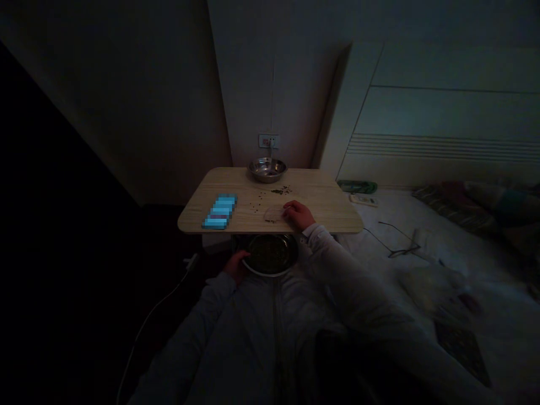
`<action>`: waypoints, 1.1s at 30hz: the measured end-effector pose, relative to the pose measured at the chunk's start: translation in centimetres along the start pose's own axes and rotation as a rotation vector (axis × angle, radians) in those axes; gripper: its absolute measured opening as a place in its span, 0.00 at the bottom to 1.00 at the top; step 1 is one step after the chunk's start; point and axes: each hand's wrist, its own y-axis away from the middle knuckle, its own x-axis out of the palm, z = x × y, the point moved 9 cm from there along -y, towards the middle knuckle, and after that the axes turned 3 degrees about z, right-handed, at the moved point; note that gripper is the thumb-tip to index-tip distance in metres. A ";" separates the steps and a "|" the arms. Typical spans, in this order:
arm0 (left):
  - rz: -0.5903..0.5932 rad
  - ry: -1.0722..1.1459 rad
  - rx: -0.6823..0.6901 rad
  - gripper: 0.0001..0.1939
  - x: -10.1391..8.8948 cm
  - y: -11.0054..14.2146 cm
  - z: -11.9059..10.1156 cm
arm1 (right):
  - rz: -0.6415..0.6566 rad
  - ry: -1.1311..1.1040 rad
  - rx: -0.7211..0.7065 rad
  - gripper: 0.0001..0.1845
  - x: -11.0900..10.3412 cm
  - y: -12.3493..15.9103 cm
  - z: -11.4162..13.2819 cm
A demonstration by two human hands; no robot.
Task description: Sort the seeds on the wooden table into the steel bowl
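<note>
In the dim head view, my left hand (237, 265) grips the left rim of a metal bowl (292, 260) on my lap, just below the table's front edge. Inside the bowl lies a layer of small dark green grains (268, 251), maybe beans. Over the tabletop, the fingers of my right hand (298, 215) are closed on a thin clear piece (273, 214) with a rounded edge, like a plastic lid. A few loose grains (270, 221) lie at its near edge. More grains (280, 191) are scattered farther back on the table.
A small wooden table (324, 197) carries a lit phone (220, 211) at left and a steel bowl (267, 170) at the back. Behind is a wall socket (269, 140) with a plug. A bed (371, 225) with glasses (400, 250) lies right; a white cable (158, 304) runs left.
</note>
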 end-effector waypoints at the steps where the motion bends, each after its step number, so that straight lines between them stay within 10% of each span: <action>1: 0.000 -0.002 0.000 0.11 0.0 0.0 0.0 | -0.003 0.002 0.006 0.07 0.0 0.1 0.0; 33: -0.034 -0.001 -0.028 0.16 0.4 0.8 0.0 | -0.026 -0.009 0.011 0.08 -0.3 0.2 0.4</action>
